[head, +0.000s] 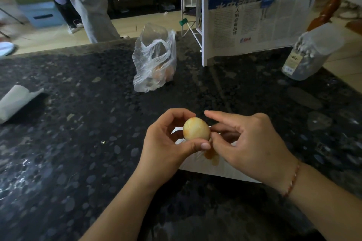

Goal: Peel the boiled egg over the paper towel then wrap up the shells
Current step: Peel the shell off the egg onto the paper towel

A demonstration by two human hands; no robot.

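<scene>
Fingers [202, 145] of the left hand [166, 146] and right hand [252, 146] clamped on the egg [196, 128], above the paper towel [207, 168] near the bench's [78, 143] front edge.

Newspaper [252, 25] draped over white rack [203, 25] on bench [78, 123]: large blue Chinese headline, blurred; vertical dark characters "人的必备品", partly legible. Small red-blue logo below, unreadable. Plastic jar [305, 55] label: illegible.

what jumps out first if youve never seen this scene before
The egg, held up in the middle between the left hand and right hand, over a paper towel with shell bits on it. Behind it on the dark stone counter stands a clear plastic bag.
</scene>
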